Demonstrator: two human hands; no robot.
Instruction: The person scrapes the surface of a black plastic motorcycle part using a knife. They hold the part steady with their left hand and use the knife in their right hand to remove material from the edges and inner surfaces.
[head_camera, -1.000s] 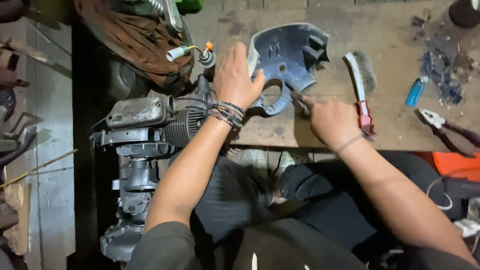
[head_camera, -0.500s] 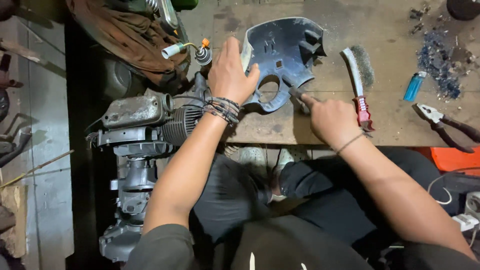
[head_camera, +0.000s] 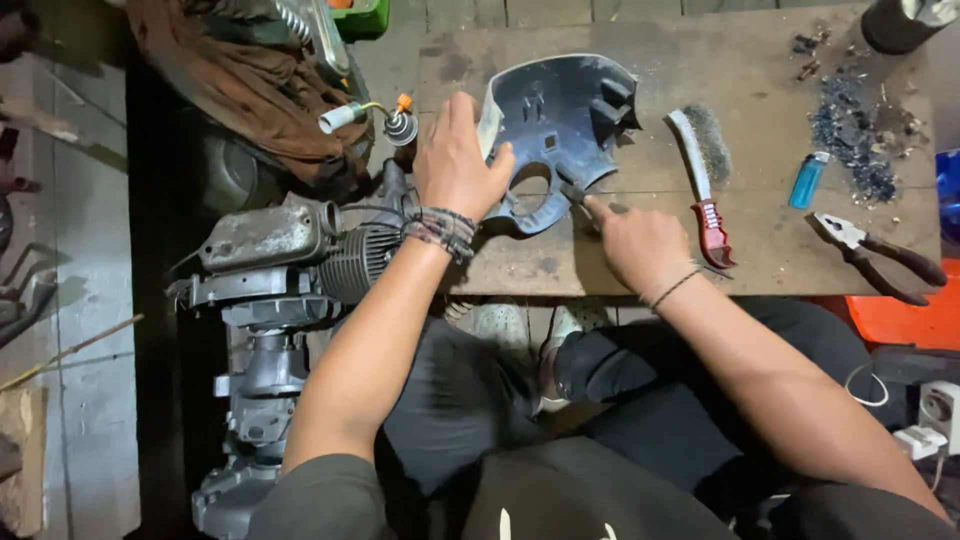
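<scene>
— So where does the grey plastic cover (head_camera: 560, 130) sit against the two hands?

— It lies on the wooden table (head_camera: 700, 60), hollow side up, toward the table's left end. The left hand (head_camera: 458, 160) is clamped on its left rim, fingers over the edge, pressing it down. The right hand (head_camera: 640, 245) comes in from the near right, its grip pinched shut on a thin dark tool (head_camera: 575, 193)

— Which way does that tool point?

— Far and left, its tip at the cover's near edge, just beside the round cut-out. So the cover lies far-left of the right hand's grip, and the tool's long axis runs along that same diagonal

— Which hand is nearer the work spot?

— The right one; the tool tip is touching or almost touching the plastic, too small to tell. The left hand holds the opposite side, across the cut-out

— Anything close by?

— A wire brush with a red handle (head_camera: 705, 190) lies just right of the right hand, long axis running near to far. A blue lighter (head_camera: 806, 180) and pliers (head_camera: 880, 255) are farther right, well apart. A grey engine (head_camera: 280, 270) sits off the table's left edge, under the left forearm
</scene>
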